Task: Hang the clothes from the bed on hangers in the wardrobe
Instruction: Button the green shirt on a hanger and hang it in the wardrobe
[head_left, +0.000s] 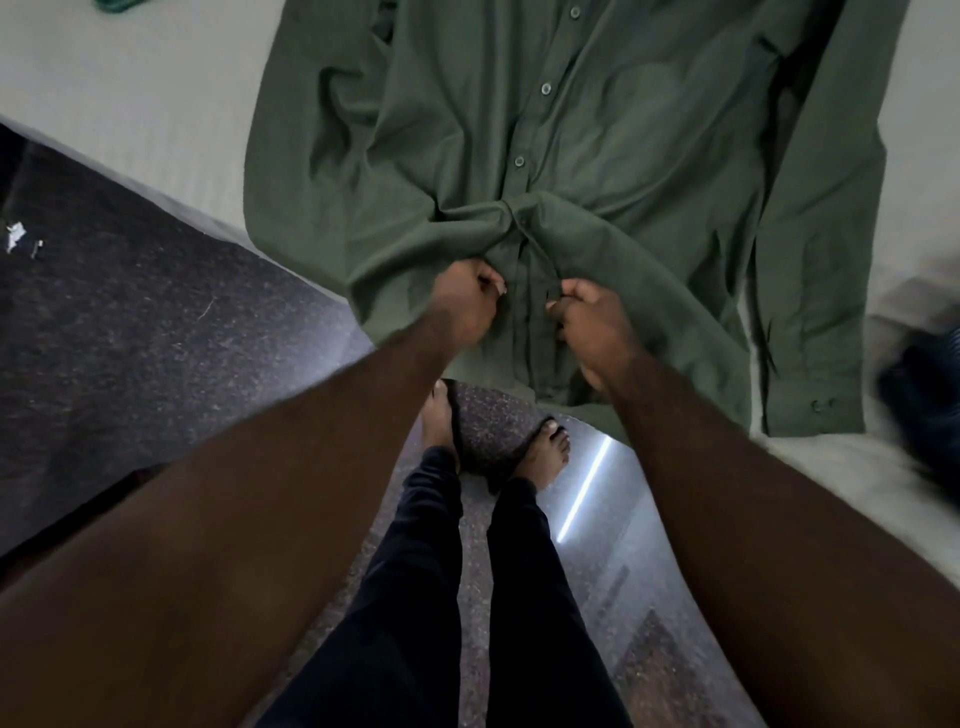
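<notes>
Green shirt (545, 156) on bed (130, 104), hem gripped by both hands' curled fingers (485, 283).

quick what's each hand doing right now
Left hand: closed, gripping the green shirt near its hem.
Right hand: closed, gripping the same shirt beside the button strip.

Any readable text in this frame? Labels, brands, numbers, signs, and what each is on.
No readable text.
green shirt on the bed: no label, brand or print in view; buttons plain.
left hand and right hand grip the shirt's lower front: no writing there.
white scrap on the floor: too small to read.
dark item at the right edge: too blurred to read.
</notes>
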